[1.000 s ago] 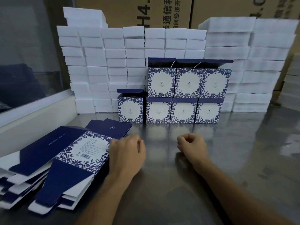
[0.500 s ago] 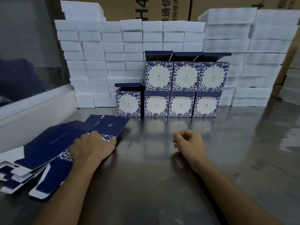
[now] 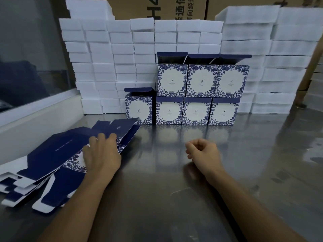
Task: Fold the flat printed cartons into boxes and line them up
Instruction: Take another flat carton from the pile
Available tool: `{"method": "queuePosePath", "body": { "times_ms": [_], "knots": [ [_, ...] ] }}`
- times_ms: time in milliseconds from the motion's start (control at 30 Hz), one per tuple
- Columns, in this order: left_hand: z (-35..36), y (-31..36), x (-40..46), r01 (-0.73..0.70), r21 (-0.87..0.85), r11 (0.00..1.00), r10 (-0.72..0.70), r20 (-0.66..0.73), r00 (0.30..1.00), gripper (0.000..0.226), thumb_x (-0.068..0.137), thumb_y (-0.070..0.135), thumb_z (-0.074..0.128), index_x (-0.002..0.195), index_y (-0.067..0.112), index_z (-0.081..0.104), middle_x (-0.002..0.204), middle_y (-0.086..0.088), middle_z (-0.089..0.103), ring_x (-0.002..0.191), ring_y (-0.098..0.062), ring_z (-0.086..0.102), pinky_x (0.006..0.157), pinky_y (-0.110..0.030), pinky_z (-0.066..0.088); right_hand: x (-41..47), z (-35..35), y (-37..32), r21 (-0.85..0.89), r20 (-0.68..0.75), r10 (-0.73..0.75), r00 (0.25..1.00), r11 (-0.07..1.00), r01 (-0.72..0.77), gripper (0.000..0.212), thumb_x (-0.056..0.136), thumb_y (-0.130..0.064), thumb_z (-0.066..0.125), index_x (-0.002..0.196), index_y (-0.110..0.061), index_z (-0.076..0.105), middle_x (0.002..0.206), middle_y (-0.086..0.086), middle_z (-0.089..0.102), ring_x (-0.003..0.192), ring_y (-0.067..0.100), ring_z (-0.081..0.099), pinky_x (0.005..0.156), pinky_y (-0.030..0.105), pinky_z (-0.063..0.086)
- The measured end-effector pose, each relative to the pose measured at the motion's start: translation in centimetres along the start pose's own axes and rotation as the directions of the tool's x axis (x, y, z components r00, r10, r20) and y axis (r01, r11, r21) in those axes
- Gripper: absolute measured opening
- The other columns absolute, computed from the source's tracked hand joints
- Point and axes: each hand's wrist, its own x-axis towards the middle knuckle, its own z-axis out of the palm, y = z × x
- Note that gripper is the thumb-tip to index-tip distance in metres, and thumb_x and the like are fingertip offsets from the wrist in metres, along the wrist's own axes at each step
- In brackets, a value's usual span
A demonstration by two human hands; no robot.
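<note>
Surface: brushed steel worktable [image 3: 174,198], reflective, with a pale ledge [image 3: 40,119] and a window along its left side.
Left hand: left hand [image 3: 100,154] lies palm-down on the top flat carton [image 3: 97,137]; fingers curl over its far navy panel and grip it, and that end of the carton is lifted off the table.
Right hand: right hand [image 3: 202,151] rests on the bare steel, well apart from the cartons, fingers curled loosely into the palm and holding nothing.
Flat cartons: fanned pile of flat cartons [image 3: 29,175] at the left, navy flaps and white edges splayed, blue leaf print showing beside the left hand.
Folded boxes: folded boxes [image 3: 195,95] at the back centre, four side by side on the table, three stacked on the right-hand ones, top flaps standing open.
Background: white foam blocks [image 3: 108,55] walled up behind the boxes; brown shipping cases [image 3: 174,7] behind those.
</note>
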Motion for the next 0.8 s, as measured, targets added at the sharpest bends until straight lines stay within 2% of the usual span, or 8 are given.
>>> {"method": "queuePosePath", "body": {
  "times_ms": [100,200,300,367,467,567,667,800],
  "knots": [
    [-0.4,1.3,-0.9,-0.017,0.051,0.999,0.023,-0.131,0.991,0.069,0.09,0.023,0.065,0.15,0.027,0.031,0.15,-0.009,0.032,0.136,-0.031,0.028,0.105,-0.047,0.03,0.0,0.0,0.0,-0.03,0.018,-0.037,0.999,0.999,0.037,0.019,0.088,-0.017,0.068,0.069,-0.017,0.07,0.065,0.003,0.071,0.06,0.018,0.067,0.074,0.047,0.059],
    [-1.4,2.8,-1.8,-0.028,0.009,1.0,0.03,-0.29,0.956,0.079,0.082,0.01,0.069,0.151,0.024,0.031,0.157,-0.012,0.021,0.143,-0.034,0.018,0.106,-0.053,0.024,-0.1,0.2,-0.3,-0.04,0.037,-0.072,0.997,0.996,0.074,0.023,0.089,-0.016,0.068,0.067,-0.018,0.069,0.062,0.001,0.07,0.057,0.016,0.066,0.071,0.045,0.059],
    [-2.2,4.6,-3.0,-0.147,-0.034,0.989,0.114,-0.469,0.876,0.086,0.069,-0.007,0.068,0.147,0.015,0.042,0.152,-0.016,0.035,0.138,-0.037,0.031,0.099,-0.058,0.027,-0.7,0.4,-1.0,0.03,0.06,-0.073,0.996,0.997,0.072,0.024,0.092,-0.017,0.068,0.068,-0.016,0.069,0.061,-0.001,0.07,0.054,0.01,0.064,0.059,0.032,0.053],
    [-2.4,6.0,-3.9,-0.246,0.005,0.969,0.207,-0.559,0.803,0.08,0.066,-0.008,0.056,0.143,0.012,0.048,0.145,-0.018,0.046,0.132,-0.037,0.041,0.095,-0.058,0.033,-1.5,0.5,-2.4,0.183,0.145,-0.018,0.989,0.983,-0.009,0.021,0.093,-0.031,0.07,0.078,-0.015,0.072,0.066,0.0,0.071,0.056,0.008,0.063,0.055,0.022,0.046],
    [-2.0,7.5,-4.8,-0.378,0.04,0.925,0.331,-0.577,0.747,0.071,0.07,-0.003,0.051,0.139,0.013,0.053,0.138,-0.017,0.053,0.126,-0.036,0.05,0.093,-0.06,0.039,-2.6,0.9,-5.0,0.407,0.375,0.082,0.923,0.88,-0.243,0.045,0.081,-0.057,0.058,0.097,-0.017,0.071,0.082,0.003,0.073,0.072,0.014,0.067,0.063,0.026,0.047],
    [-1.0,8.2,-5.0,-0.526,0.039,0.849,0.444,-0.592,0.673,0.055,0.078,0.001,0.05,0.13,0.013,0.062,0.134,-0.015,0.058,0.12,-0.035,0.057,0.093,-0.059,0.043,-3.7,1.7,-6.6,0.532,0.524,0.074,0.849,0.749,-0.394,0.045,0.09,-0.048,0.054,0.111,-0.012,0.067,0.102,0.009,0.069,0.093,0.022,0.066,0.08,0.036,0.05],
    [-0.6,8.2,-4.8,-0.655,-0.027,0.755,0.502,-0.619,0.604,0.053,0.077,0.0,0.049,0.127,0.01,0.064,0.132,-0.015,0.059,0.117,-0.033,0.059,0.092,-0.053,0.046,-4.3,2.2,-6.9,0.573,0.528,0.083,0.845,0.699,-0.427,0.048,0.105,-0.041,0.041,0.131,-0.006,0.061,0.119,0.016,0.071,0.102,0.023,0.067,0.08,0.033,0.056],
    [-0.5,7.9,-4.5,-0.742,-0.246,0.623,0.525,-0.571,0.63,0.069,0.076,0.015,0.055,0.144,0.012,0.045,0.138,-0.005,0.054,0.129,-0.022,0.048,0.106,-0.041,0.038,-3.4,2.2,-6.3,0.629,0.41,0.2,0.89,0.645,-0.434,0.043,0.108,-0.034,0.037,0.13,-0.006,0.061,0.101,0.008,0.073,0.083,0.018,0.07,0.065,0.029,0.057]
  ]
}}
